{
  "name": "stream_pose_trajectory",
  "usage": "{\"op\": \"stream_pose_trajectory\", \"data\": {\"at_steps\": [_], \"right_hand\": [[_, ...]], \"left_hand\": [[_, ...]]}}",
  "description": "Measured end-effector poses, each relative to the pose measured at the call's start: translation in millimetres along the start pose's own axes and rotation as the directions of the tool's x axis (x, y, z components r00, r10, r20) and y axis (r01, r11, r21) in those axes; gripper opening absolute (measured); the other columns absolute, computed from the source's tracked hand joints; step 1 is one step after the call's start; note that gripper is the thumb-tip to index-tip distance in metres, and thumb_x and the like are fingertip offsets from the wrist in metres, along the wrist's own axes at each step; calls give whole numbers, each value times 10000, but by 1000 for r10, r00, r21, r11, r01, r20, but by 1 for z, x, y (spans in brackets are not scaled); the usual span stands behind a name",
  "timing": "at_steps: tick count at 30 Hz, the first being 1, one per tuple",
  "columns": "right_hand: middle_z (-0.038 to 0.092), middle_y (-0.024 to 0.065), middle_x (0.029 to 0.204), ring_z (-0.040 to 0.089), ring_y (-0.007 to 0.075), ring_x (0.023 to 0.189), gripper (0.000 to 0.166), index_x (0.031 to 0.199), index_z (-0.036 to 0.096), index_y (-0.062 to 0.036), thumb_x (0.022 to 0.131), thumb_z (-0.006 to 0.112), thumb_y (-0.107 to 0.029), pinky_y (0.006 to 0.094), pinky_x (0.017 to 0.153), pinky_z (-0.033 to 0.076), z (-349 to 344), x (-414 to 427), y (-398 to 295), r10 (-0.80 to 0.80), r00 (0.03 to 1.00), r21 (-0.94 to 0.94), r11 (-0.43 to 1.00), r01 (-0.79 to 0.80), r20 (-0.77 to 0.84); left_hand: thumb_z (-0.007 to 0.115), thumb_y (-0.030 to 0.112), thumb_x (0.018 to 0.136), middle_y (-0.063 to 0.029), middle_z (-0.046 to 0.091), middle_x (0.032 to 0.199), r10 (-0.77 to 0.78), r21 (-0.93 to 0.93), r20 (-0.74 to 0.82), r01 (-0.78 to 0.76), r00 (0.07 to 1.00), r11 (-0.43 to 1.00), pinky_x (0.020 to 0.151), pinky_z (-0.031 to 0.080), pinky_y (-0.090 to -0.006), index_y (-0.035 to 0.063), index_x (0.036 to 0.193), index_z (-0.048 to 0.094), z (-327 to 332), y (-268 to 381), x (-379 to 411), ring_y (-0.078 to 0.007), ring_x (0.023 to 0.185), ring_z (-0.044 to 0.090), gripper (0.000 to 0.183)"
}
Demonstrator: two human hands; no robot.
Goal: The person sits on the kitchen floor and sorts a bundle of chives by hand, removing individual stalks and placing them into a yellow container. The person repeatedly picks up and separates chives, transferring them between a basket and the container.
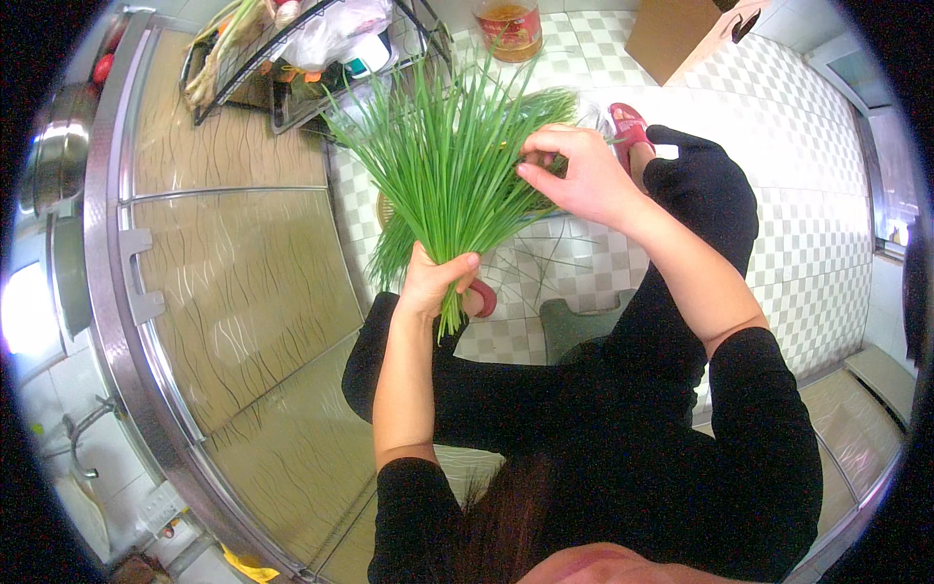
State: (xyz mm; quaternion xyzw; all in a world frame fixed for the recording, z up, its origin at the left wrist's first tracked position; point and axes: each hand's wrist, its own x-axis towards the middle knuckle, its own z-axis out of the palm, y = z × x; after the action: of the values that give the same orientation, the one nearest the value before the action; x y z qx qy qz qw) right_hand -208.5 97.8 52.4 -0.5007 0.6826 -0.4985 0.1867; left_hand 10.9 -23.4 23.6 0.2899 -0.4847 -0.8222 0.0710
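A thick bunch of green garlic chives [445,175] fans out upward in front of me. My left hand [434,281] is wrapped around its lower stems, and the pale stem ends stick out below the fist. At the right edge of the leaves is my right hand [584,171], its thumb and fingers curled close to the outer blades. Whether it pinches a blade cannot be told. Behind the bunch lie more chives [558,106], partly hidden by the leaves. Another part of the chives [394,252] hangs down at the left, under the held bunch.
Loose blades [543,255] lie on the checkered tile floor [795,160]. A black wire rack [248,84] with vegetables and bags, a labelled bottle [511,33] and a cardboard box [668,36] stand beyond. Cabinet doors [248,292] line my left. A grey stool [576,325] is near my legs.
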Motion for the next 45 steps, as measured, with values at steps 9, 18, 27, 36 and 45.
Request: {"op": "stream_pose_trajectory", "data": {"at_steps": [9,18,27,36,45], "right_hand": [[617,94,739,610,247,666,111,801,645,-36,747,650,-132,327,617,484,-3,0,-1,-6,1000,-5,1000,6,-15],[613,73,714,598,225,641,55,732,652,-31,723,642,-84,296,600,470,2,-1,9,-72,971,-48,997,62,-227],[618,111,669,596,170,597,164,761,658,-5,800,627,-161,288,608,469,-21,4,44,409,893,-122,892,-434,-186],[662,179,902,649,265,874,322,1080,600,15,807,540,-144,375,768,507,6,3,33,645,698,-433,750,-500,311],[527,76,1230,505,141,1086,556,1276,451,-33,824,689,-253,316,915,415,53,-15,11,226,737,554,530,-642,637]], "left_hand": [[703,48,729,-30,536,665,-3,35,2,3,1000,999,389,332,-225,20,940,534,-3,-3,1,-98,433,430,271],[724,46,718,-26,519,601,-46,87,38,42,998,995,392,338,-228,26,883,543,4,-1,5,-104,423,436,246],[716,59,740,-13,539,596,63,201,-188,-24,980,979,419,364,-237,36,788,567,-1,5,5,-93,442,456,158],[720,83,725,-21,615,700,209,522,-337,-3,918,853,491,443,-274,1,867,611,-1,-1,15,-106,549,545,197],[667,141,711,-157,640,803,447,984,-134,66,885,165,631,504,-415,66,1059,563,33,-2,34,-336,712,627,370]]}}
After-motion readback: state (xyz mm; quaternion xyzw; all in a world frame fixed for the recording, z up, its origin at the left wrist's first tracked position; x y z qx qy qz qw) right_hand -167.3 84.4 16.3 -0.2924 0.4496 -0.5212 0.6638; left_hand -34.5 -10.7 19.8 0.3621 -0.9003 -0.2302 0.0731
